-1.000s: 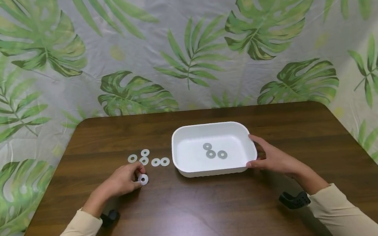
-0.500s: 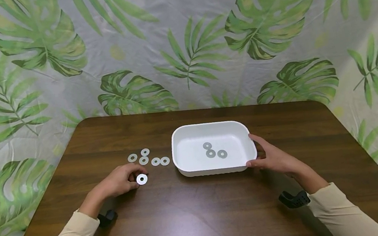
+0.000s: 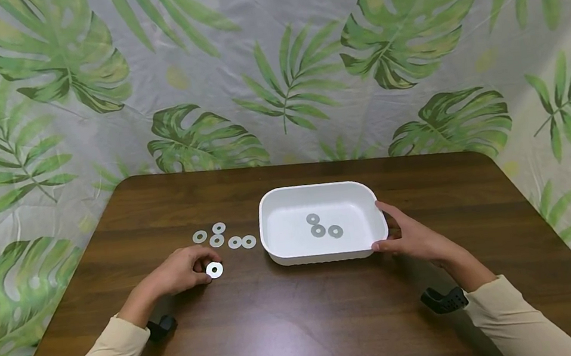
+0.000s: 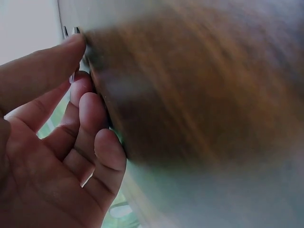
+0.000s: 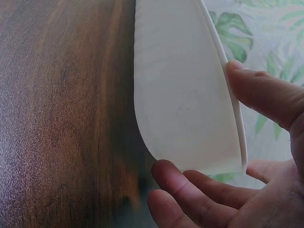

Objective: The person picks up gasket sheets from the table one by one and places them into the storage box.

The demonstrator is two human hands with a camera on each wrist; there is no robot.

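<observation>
A flat silvery washer (image 3: 214, 270) with a dark centre hole lies on the worktop (image 3: 305, 326), pinched by the left hand (image 3: 181, 272), while the right hand (image 3: 412, 237) clasps the white tray (image 3: 295, 255), whose underside only the right wrist view shows.

On the brown table (image 3: 293, 321), the left hand (image 3: 179, 273) rests with curled fingers touching a washer (image 3: 214, 270) at its 3 o'clock. Five more washers (image 3: 223, 237) lie in a loose cluster at 1 o'clock from that hand, just beside the white tray (image 3: 272, 204), which holds three washers (image 3: 323, 226) near its middle. The right hand (image 3: 412, 236) holds the tray's right end, thumb on the near corner and fingers on the rim at the hand's 11 o'clock.
</observation>
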